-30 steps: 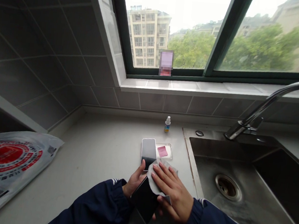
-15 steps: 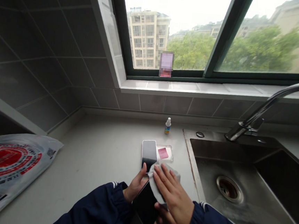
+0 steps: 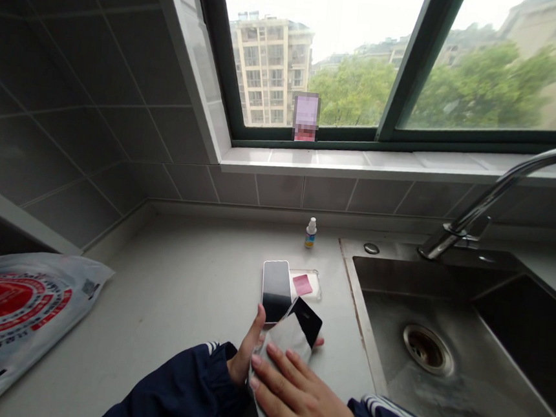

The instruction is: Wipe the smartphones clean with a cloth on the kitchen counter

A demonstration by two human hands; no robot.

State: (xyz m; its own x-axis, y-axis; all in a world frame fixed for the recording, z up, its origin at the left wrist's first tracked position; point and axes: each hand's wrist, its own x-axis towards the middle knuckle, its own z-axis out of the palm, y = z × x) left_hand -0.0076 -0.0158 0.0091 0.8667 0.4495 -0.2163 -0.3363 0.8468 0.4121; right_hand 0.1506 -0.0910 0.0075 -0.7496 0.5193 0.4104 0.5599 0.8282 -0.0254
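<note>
A black phone lies tilted in my left hand, whose thumb stands up at its left edge and whose fingertips show at its right. Over its lower part is a grey-white cloth. My right hand presses the cloth down on the screen with its fingers side by side. Just beyond, a second phone with a white rim rests face up on the counter. It partly covers a clear phone case with a pink square on it.
A small white-capped bottle stands near the back wall. To the right is a steel sink with a curved faucet. A printed plastic bag occupies the left of the counter. A window with a sill is behind.
My right hand has slid the cloth down and toward me along the black phone. The phone's upper end, covered before, now shows. The other things stay in place.
</note>
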